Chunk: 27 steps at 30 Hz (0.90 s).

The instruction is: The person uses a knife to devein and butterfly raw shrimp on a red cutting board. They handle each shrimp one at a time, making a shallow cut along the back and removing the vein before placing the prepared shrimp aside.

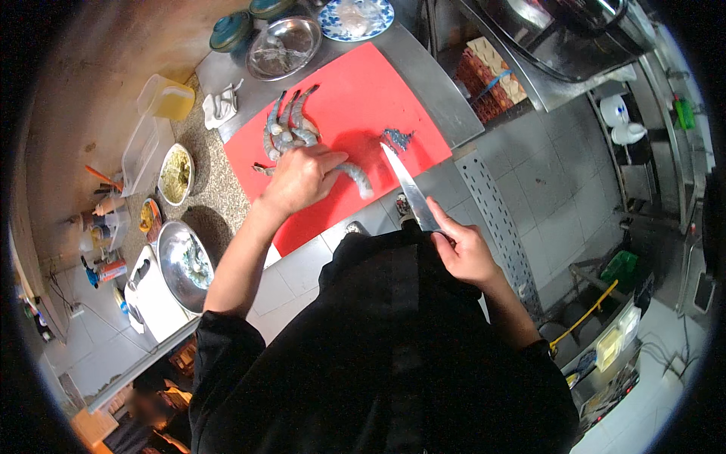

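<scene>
My left hand [305,175] is over a red cutting board [340,79], its fingers at a shrimp [358,180] whose pale end sticks out to the right; whether the fingers grip it is hidden. Just beyond that hand lie several grey shrimp [286,127] with dark tails. My right hand [464,247] is closed round the handle of a kitchen knife [409,190], the blade pointing up and left over the board's near right edge. By the knife tip is a small pile of dark scraps [399,139].
Past the board stand a metal dish [283,48] and a blue-and-white plate [356,20]. A folded white cloth [221,106] lies left of the board. Further left are a bowl of greenish food [176,175], a steel bowl [184,267] and a white cutting board [156,303].
</scene>
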Tool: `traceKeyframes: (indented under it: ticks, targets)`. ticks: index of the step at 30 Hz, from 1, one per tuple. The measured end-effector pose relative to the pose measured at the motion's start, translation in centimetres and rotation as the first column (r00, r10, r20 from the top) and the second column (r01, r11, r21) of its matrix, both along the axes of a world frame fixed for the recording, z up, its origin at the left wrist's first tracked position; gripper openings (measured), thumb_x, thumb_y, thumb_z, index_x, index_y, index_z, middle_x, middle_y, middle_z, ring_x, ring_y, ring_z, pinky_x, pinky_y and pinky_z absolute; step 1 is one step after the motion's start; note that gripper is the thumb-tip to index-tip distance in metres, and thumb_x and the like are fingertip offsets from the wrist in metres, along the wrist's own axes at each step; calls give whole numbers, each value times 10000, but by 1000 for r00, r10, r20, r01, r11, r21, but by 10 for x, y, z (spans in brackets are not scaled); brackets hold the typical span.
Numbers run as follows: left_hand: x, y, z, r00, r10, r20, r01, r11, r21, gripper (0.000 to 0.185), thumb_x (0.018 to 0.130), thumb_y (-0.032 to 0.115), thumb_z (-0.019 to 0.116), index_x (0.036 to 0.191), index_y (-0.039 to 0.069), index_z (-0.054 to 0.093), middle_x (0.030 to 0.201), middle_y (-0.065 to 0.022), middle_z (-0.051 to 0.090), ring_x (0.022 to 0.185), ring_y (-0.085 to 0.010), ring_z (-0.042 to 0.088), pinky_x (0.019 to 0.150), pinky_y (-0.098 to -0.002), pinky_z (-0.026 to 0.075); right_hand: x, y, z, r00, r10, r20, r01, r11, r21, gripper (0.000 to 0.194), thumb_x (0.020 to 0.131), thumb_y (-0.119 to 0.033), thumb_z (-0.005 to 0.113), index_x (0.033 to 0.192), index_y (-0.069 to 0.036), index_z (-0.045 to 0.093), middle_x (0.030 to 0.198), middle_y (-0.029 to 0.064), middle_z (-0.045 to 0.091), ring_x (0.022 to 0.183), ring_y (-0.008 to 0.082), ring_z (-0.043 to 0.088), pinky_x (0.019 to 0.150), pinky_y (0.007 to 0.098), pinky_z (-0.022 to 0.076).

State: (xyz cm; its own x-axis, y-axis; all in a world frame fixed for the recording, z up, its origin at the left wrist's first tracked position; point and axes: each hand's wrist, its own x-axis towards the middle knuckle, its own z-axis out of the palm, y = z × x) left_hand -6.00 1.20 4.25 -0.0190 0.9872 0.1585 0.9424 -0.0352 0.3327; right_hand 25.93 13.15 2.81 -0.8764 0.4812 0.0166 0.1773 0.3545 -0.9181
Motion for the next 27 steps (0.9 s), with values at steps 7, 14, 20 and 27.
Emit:
traceKeyframes:
  ticks: [7, 14, 20, 27]
  targets:
    - [24, -10, -28, 935, 210, 284, -218, 976, -4, 263, 783, 96, 747, 1038, 37, 725, 876, -185, 712, 782, -343, 691, 695, -411, 561, -21, 36, 12, 972, 161, 172, -144, 984, -108, 631, 873, 39, 583, 1475, -88, 440, 1079, 318, 633, 1049, 457, 624, 840, 393, 525]
    - [32, -25, -24, 739, 417, 529, -400, 904, -152, 222, 788, 65, 771, 1000, 11, 734, 858, -166, 721, 738, -272, 703, 675, -357, 549, -31, 55, 13, 944, 265, 196, -275, 961, 24, 601, 892, -3, 583, 1469, -112, 457, 943, 291, 659, 857, 473, 647, 761, 455, 536]
    - [57, -24, -33, 676, 498, 543, -533, 839, -106, 191, 808, 94, 780, 981, 19, 746, 757, -138, 695, 659, -227, 673, 612, -337, 521, -35, 60, 1, 899, 402, 174, -435, 865, 251, 724, 854, 34, 598, 1521, -145, 380, 783, 221, 641, 682, 414, 638, 628, 465, 492]
    - [72, -19, -45, 660, 563, 496, -669, 742, 49, 156, 803, 83, 775, 949, 35, 755, 687, -113, 649, 579, -220, 625, 554, -331, 491, -36, 69, 15, 874, 347, 339, -442, 857, 263, 689, 887, -37, 540, 1536, -164, 348, 815, 233, 657, 691, 424, 658, 636, 506, 524]
